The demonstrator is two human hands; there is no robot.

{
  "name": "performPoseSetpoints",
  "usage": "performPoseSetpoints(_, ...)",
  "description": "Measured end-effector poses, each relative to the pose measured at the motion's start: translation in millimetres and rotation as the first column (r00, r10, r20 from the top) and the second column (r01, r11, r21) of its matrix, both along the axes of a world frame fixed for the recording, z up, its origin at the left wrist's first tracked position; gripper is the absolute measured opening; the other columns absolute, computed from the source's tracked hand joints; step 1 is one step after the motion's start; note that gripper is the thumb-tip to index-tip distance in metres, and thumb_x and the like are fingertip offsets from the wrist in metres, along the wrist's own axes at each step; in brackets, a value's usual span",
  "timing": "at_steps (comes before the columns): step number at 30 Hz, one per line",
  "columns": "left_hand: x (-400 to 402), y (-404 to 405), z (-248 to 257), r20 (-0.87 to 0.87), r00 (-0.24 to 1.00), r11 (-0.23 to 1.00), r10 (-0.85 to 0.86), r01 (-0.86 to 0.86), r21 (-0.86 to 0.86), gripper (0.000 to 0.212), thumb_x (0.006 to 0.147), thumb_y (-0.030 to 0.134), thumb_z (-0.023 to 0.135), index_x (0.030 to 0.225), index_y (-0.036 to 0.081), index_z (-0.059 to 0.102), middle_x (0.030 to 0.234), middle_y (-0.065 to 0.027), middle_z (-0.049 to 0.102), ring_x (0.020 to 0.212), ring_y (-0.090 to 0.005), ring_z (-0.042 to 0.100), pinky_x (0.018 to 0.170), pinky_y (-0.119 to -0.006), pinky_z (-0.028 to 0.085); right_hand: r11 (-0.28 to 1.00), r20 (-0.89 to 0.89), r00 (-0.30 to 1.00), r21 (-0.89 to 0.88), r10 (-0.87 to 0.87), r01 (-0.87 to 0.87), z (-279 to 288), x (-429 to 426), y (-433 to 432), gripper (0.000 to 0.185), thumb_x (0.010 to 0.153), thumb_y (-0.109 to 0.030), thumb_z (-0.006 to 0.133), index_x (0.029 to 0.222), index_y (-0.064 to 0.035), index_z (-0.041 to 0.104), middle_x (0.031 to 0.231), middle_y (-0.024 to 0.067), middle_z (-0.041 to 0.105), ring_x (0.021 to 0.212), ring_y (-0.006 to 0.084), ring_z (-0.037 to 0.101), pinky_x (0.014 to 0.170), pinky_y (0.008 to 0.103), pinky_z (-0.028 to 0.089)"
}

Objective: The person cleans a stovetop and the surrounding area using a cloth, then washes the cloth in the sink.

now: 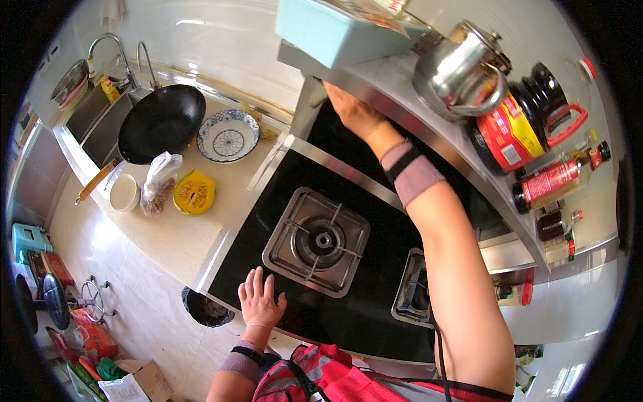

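My left hand (261, 299) lies palm down on the front left edge of the black glass hob (241, 236), thumb apart and nothing in it. Just beyond its fingers is the left gas burner with its steel drip tray and pan support (321, 242). My right hand (351, 110) reaches to the back left, below the front edge of a steel shelf (371, 95). Its fingertips are at a small greyish thing (316, 93), blurred; whether they grip it I cannot tell. The right burner (417, 291) is partly covered by my right arm.
Left of the hob sit a black wok (161, 125), a patterned bowl (228, 135), a halved pumpkin (195, 193), a plastic bag (159, 186) and a white bowl (124, 193). The shelf holds a steel kettle (447, 75), a large sauce jug (512, 128) and a blue bin (316, 30).
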State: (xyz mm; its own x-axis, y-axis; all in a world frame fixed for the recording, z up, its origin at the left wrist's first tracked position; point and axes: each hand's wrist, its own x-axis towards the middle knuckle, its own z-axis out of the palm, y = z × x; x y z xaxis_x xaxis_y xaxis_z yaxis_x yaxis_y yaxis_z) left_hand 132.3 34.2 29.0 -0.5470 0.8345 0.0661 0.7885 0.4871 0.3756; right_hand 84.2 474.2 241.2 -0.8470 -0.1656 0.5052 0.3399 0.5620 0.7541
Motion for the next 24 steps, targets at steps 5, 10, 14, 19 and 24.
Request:
performPoseSetpoints(5, 0.5, 2.1, -0.6, 0.035, 0.999, 0.999, -0.031, 0.03, 0.027, 0.054, 0.081, 0.038, 0.066, 0.127, 0.011, 0.06, 0.15, -0.0151, 0.044, 0.141, -0.032, 0.036, 0.112, -0.049, 0.028, 0.879, 0.133, 0.962, -0.391, -0.239, 0.273, -13.8, -44.7, 69.5, 0.036, 0.097, -0.008, 0.041, 0.13, 0.0008, 0.054, 0.133, 0.0238, 0.057, 0.123, 0.04, 0.054, 0.108, 0.0463, 0.042)
performPoseSetpoints(10, -4.2, -2.5, -5.2, 0.037, 0.999, 1.0, -0.015, 0.014, 0.018, 0.055, 0.081, 0.038, 0.066, 0.128, 0.011, 0.059, 0.15, -0.0155, 0.043, 0.141, -0.0322, 0.036, 0.111, -0.05, 0.028, 0.642, -0.041, 0.991, -0.758, 0.128, -0.114, -17.2, -61.8, 31.2, 0.045, 0.097, -0.005, 0.04, 0.141, -0.0058, 0.048, 0.145, 0.0165, 0.05, 0.131, 0.0387, 0.048, 0.111, 0.0464, 0.038)
performPoseSetpoints(14, -3.9, 0.0, -1.6, 0.061, 0.997, 0.999, -0.04, 0.039, 0.005, 0.055, 0.081, 0.038, 0.066, 0.128, 0.011, 0.059, 0.15, -0.0159, 0.043, 0.141, -0.0326, 0.036, 0.111, -0.05, 0.028, 0.911, 0.137, 0.989, -0.412, 0.046, 0.015, -45.8, -46.9, 34.4, 0.052, 0.095, -0.01, 0.043, 0.146, -0.0174, 0.049, 0.156, 0.0057, 0.04, 0.145, 0.025, 0.035, 0.12, 0.0419, 0.025)
performPoseSetpoints(19, -5.8, -1.5, -0.5, 0.055, 0.998, 1.0, -0.027, 0.027, 0.014, 0.054, 0.081, 0.037, 0.066, 0.128, 0.011, 0.059, 0.15, -0.0162, 0.043, 0.141, -0.0328, 0.036, 0.11, -0.05, 0.029, 0.989, 0.295, 0.955, -0.124, -0.044, 0.084, -61.2, -49.6, 15.4, 0.049, 0.096, -0.016, 0.043, 0.145, -0.0141, 0.049, 0.158, 0.0019, 0.038, 0.148, 0.0154, 0.03, 0.124, 0.0382, 0.019)
performPoseSetpoints(24, -4.5, 1.1, 0.9, 0.056, 0.998, 1.0, -0.026, 0.026, 0.001, 0.054, 0.081, 0.037, 0.066, 0.128, 0.011, 0.059, 0.149, -0.0158, 0.044, 0.141, -0.0323, 0.036, 0.111, -0.05, 0.028, 0.996, 0.479, 0.877, -0.07, -0.02, 0.061, -128.3, -25.8, 26.9, 0.047, 0.099, -0.02, 0.042, 0.144, -0.0112, 0.05, 0.155, -0.0018, 0.042, 0.147, 0.0138, 0.031, 0.125, 0.0361, 0.015)
